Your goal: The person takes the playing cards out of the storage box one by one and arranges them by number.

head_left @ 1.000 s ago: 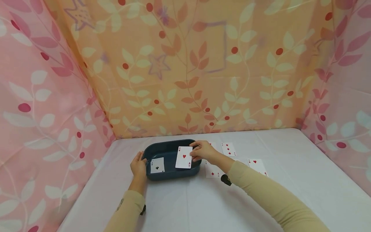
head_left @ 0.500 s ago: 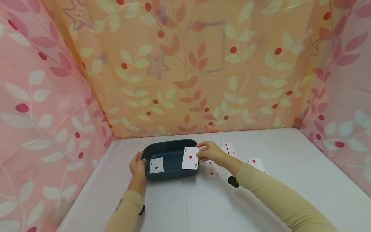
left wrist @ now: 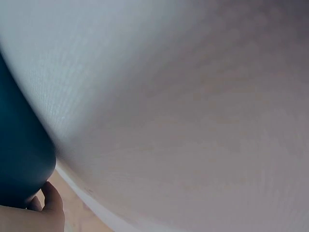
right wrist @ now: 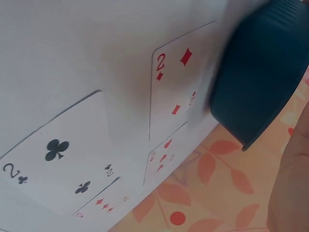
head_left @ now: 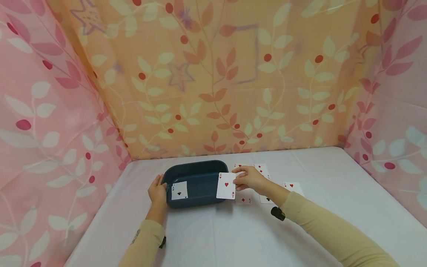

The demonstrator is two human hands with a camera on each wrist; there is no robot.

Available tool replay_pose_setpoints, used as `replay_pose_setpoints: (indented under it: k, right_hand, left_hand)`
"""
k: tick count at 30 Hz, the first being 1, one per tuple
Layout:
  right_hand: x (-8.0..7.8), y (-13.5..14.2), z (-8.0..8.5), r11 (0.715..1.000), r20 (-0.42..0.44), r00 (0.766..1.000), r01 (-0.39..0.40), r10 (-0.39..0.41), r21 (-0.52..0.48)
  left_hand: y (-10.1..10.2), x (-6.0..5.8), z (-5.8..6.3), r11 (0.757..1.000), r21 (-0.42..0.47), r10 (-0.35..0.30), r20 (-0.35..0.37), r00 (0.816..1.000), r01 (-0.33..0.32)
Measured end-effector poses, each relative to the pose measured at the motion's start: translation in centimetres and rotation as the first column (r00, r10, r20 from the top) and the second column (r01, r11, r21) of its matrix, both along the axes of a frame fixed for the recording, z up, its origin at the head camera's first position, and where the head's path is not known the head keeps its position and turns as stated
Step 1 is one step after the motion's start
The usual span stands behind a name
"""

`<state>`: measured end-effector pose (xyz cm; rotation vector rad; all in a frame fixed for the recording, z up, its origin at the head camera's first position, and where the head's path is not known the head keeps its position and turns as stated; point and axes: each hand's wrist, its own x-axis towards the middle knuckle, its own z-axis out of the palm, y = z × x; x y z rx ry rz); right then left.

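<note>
My left hand [head_left: 156,191] grips the left rim of a dark blue tray [head_left: 201,181]; its fingers curl at the tray's corner in the left wrist view. Between thumb and fingers, my right hand [head_left: 251,179] pinches the right edge of an ace of hearts [head_left: 225,191]. Face up, that card overlaps the tray's right rim in the head view. Inside the tray at the left lies an ace of clubs [head_left: 180,191], face up. The right wrist view shows the side of my right hand [right wrist: 292,188], but not the held card.
Right of the tray, several cards lie face up on the white cloth: a two of diamonds [right wrist: 176,84], a two of clubs [right wrist: 60,162], a three of diamonds [head_left: 262,169] and a two of hearts [head_left: 295,188]. A patterned orange curtain [head_left: 213,92] hangs behind the table.
The right hand has moved right and slightly toward the person, carrying the ace of hearts from over the tray to its right rim. The left hand has stayed on the tray.
</note>
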<state>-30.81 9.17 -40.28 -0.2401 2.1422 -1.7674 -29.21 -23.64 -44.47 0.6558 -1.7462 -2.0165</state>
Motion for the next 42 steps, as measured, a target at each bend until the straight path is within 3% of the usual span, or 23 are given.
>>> replay_pose_setpoints:
  k: [9, 20, 33, 42]
  right_hand:
    - [0.6, 1.1, -0.5, 0.999, 0.024, 0.999, 0.036, -0.037, 0.035]
    - [0.9, 2.6, -1.3, 1.000, 0.019, 1.000, 0.005, -0.005, 0.005]
    - [2.2, 4.2, -2.0, 0.999, 0.043, 0.998, -0.048, 0.048, 0.017]
    - [2.4, 4.9, -2.9, 0.997, 0.053, 0.997, -0.054, 0.051, 0.063]
  left_hand:
    - [-0.1, 0.0, -0.1, 1.000, -0.004, 0.003, -0.005, 1.000, -0.003]
    - [-0.1, 0.0, -0.1, 1.000, -0.002, 0.010, -0.002, 1.000, -0.010]
    - [0.0, 0.2, -0.1, 1.000, -0.004, -0.019, -0.008, 1.000, 0.019]
    - [0.0, 0.1, 0.0, 1.000, -0.002, -0.006, 0.003, 1.000, 0.006]
